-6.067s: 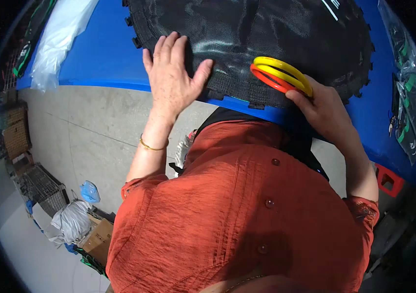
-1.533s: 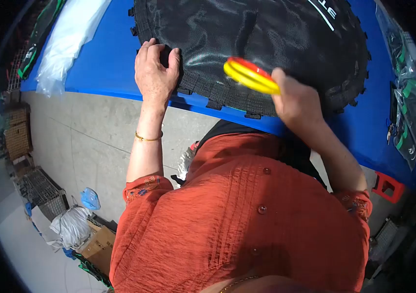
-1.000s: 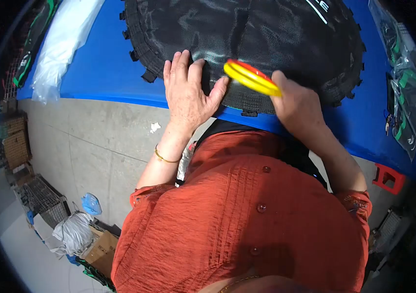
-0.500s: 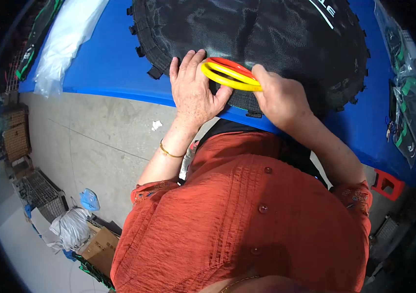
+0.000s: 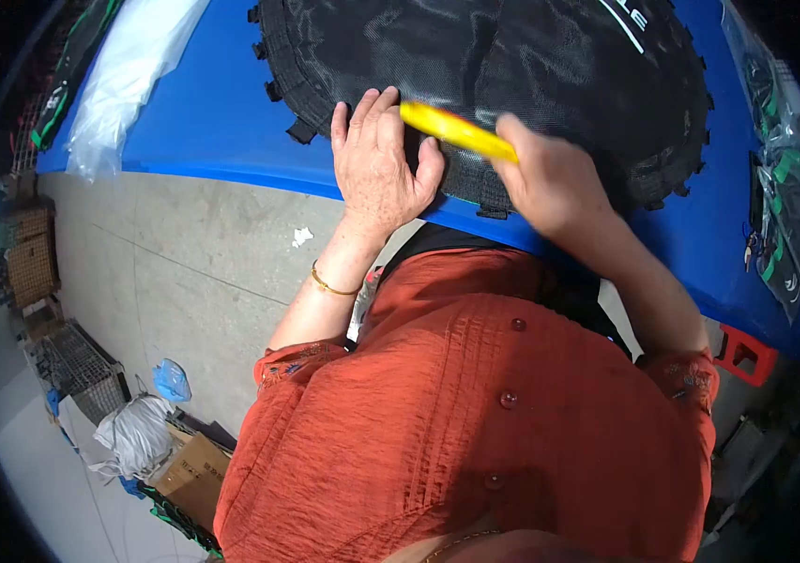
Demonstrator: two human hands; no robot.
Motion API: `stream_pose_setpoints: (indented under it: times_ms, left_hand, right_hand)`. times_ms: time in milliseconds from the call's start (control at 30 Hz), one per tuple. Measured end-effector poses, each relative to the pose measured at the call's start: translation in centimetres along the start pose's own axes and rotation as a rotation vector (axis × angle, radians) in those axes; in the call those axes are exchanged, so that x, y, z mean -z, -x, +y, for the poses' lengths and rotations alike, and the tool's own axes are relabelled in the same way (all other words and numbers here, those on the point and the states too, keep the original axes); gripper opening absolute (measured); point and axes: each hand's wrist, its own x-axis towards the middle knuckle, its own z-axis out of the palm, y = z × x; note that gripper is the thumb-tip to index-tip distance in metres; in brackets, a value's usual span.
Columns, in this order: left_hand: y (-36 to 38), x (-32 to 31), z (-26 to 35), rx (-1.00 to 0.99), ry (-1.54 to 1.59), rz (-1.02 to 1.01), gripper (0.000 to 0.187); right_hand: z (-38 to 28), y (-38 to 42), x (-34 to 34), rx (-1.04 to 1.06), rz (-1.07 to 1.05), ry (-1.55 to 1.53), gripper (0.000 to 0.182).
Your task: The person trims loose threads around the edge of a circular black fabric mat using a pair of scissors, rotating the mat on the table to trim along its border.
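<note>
A large round black mesh mat (image 5: 550,94) with short tabs along its edge lies on the blue table surface. My left hand (image 5: 376,174) rests on its near-left part, fingers stretched forward and thumb apart. In my right hand (image 5: 550,178) are a yellow ring and a red ring, gripped together at their right end. The yellow ring (image 5: 461,131) appears edge-on and smeared by motion, close over the mat beside my left fingers. Only a little red shows along its upper side.
Clear plastic film (image 5: 128,94) lies on the blue table (image 5: 203,122) at the left. Bagged black-and-green items (image 5: 780,216) are at the right edge. A red plastic stool (image 5: 747,357) stands below right. A cardboard box (image 5: 195,469) and a white bundle (image 5: 135,436) sit on the floor.
The rings have tipped from a slanted view, with their openings showing, to nearly edge-on, and shifted slightly up. My right hand moved a little right; the left hand stays nearly in place.
</note>
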Motion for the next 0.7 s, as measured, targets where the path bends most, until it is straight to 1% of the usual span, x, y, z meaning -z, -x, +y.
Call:
stream_pose_setpoints:
  times_ms: [100, 133, 167, 233, 367, 400, 500, 600, 700]
  left_hand:
    - [-0.1, 0.1, 0.0, -0.015, 0.012, -0.012, 0.053]
    - [-0.2, 0.0, 0.1, -0.005, 0.018, -0.001, 0.051]
    - [-0.4, 0.2, 0.5, 0.013, 0.011, -0.002, 0.043]
    - [-0.3, 0.1, 0.4, -0.006, 0.01, -0.002, 0.032]
    - [0.1, -0.3, -0.1, -0.015, 0.034, 0.036, 0.027]
    - [0.2, -0.6, -0.3, -0.014, 0.045, 0.042, 0.026]
    - [0.3, -0.5, -0.4, -0.021, 0.062, 0.041, 0.024]
    - [0.4, -0.6, -0.6, -0.019, 0.067, 0.042, 0.023]
    - [0.3, -0.8, -0.7, -0.019, 0.066, 0.053, 0.023]
  right_hand:
    - [-0.2, 1.9, -0.4, -0.02, -0.009, 0.043, 0.023]
    - [0.7, 0.9, -1.1, 0.042, 0.107, 0.035, 0.02]
    - [1.1, -0.2, -1.2, 0.04, 0.139, 0.037, 0.02]
    - [1.4, -2.2, -1.1, 0.044, 0.201, 0.042, 0.018]
    - [1.5, -2.5, -0.5, 0.054, 0.156, 0.039, 0.019]
    - [1.3, -1.7, -0.4, 0.088, 0.177, 0.054, 0.02]
    - [0.3, 2.2, 1.1, 0.036, -0.033, -0.034, 0.018]
    - [0.1, 5.5, 0.9, 0.05, -0.004, 0.083, 0.016]
    - [1.6, 5.6, 0.3, 0.01, 0.035, 0.15, 0.016]
